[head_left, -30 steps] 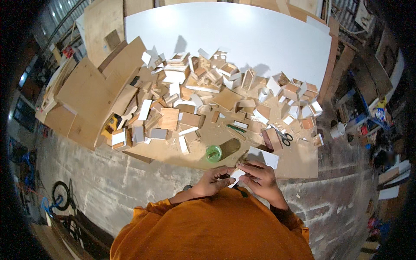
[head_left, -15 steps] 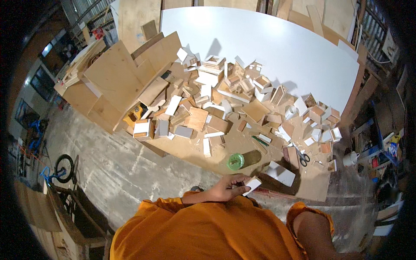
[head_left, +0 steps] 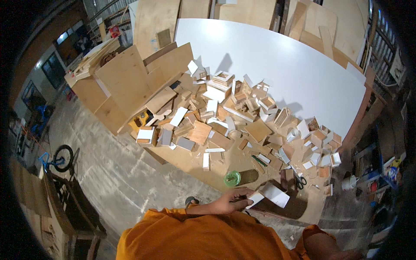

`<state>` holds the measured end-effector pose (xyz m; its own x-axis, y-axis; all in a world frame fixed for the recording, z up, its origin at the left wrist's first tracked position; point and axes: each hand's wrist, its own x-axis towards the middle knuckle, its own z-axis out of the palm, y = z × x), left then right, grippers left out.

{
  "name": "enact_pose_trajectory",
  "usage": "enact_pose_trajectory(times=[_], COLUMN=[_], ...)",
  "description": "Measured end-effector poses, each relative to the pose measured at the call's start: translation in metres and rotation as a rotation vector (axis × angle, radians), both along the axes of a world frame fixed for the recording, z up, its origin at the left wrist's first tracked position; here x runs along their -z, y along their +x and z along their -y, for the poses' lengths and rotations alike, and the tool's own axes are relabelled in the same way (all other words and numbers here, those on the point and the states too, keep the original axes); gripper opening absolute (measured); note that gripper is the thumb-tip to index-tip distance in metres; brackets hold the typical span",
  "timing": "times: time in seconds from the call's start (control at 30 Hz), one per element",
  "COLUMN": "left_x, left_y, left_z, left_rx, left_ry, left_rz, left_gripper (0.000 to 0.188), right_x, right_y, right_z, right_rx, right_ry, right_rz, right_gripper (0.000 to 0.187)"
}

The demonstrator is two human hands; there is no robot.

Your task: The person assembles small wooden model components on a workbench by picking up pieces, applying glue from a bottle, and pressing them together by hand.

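Observation:
My left hand point(head_left: 233, 202) is closed on a small white-faced wood block point(head_left: 255, 199), pinched between thumb and fingers in front of my orange shirt. Just right of that block, a larger white panel piece point(head_left: 275, 195) lies at the table's near edge. Beyond the hand stands a green see-through container point(head_left: 232, 178), round in outline. My right upper arm shows at the lower right, running out toward the dark rim; the hand itself does not show. Black-handled scissors point(head_left: 301, 182) lie farther right on the table.
The brown tabletop point(head_left: 190, 167) holds heaped wood offcuts, little white house-like pieces point(head_left: 198, 71) and a yellow-and-black tool point(head_left: 141, 119). A large white board point(head_left: 277, 65) rises behind them. Plywood sheets point(head_left: 123, 71) lean at left. A bicycle wheel point(head_left: 63, 158) stands on the concrete floor.
The view has shifted, so the table and its pieces sit lower in the picture. My left hand still holds the block, which now overlaps the larger white panel piece in view.

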<state>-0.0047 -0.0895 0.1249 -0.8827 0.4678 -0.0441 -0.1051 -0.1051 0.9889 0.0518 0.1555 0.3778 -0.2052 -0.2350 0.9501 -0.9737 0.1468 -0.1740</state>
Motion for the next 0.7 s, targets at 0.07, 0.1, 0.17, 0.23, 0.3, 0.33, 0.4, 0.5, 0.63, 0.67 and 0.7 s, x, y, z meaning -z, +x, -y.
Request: enact_pose_trajectory(times=[0.07,0.1,0.17,0.23,0.3,0.33,0.4,0.5,0.63,0.67,0.7], left_x=[-0.001,-0.003,0.003,0.023,0.028,0.027,0.037,0.056,0.072,0.082,0.084], left_y=[-0.001,-0.005,-0.011,-0.008,-0.001,-0.004,-0.009,-0.020,-0.030,-0.032,-0.035], left_z=[0.007,0.013,0.027,0.048,0.069,0.081,0.104,0.145,0.188,0.199,0.209], left_rx=[-0.087,-0.127,-0.237,-0.383,-0.509,-0.533,-0.605,-0.677,-0.762,-0.762,-0.758], left_ry=[0.013,0.019,0.045,0.065,0.143,0.182,0.228,0.243,0.147,0.038,-0.075], left_rz=[0.059,0.056,0.032,-0.024,0.062,0.092,0.163,0.213,0.154,0.065,-0.025], left_gripper=[0.032,0.032,0.030,0.029,0.028,0.027,0.026,0.025,0.025,0.026,0.027], right_x=[0.023,0.035,0.057,0.057,0.061,0.074,0.132,0.215,0.257,0.261,0.269], right_y=[-0.023,-0.038,-0.075,-0.120,-0.180,-0.206,-0.268,-0.320,-0.363,-0.371,-0.379], right_z=[-0.025,-0.035,-0.045,0.000,0.070,0.098,0.147,0.207,0.279,0.293,0.302], right_rx=[0.239,0.374,0.628,0.282,-0.084,-0.129,-0.075,0.009,0.385,0.516,0.536], right_ry=[-0.087,-0.118,-0.169,-0.101,0.006,0.129,0.503,0.703,1.046,1.134,1.065], right_rz=[-0.113,-0.168,-0.283,0.221,0.864,1.023,0.964,1.037,0.981,0.940,1.001], right_gripper=[0.008,0.012,0.020,0.019,0.025,0.031,0.022,0.030,0.045,0.051,0.054])
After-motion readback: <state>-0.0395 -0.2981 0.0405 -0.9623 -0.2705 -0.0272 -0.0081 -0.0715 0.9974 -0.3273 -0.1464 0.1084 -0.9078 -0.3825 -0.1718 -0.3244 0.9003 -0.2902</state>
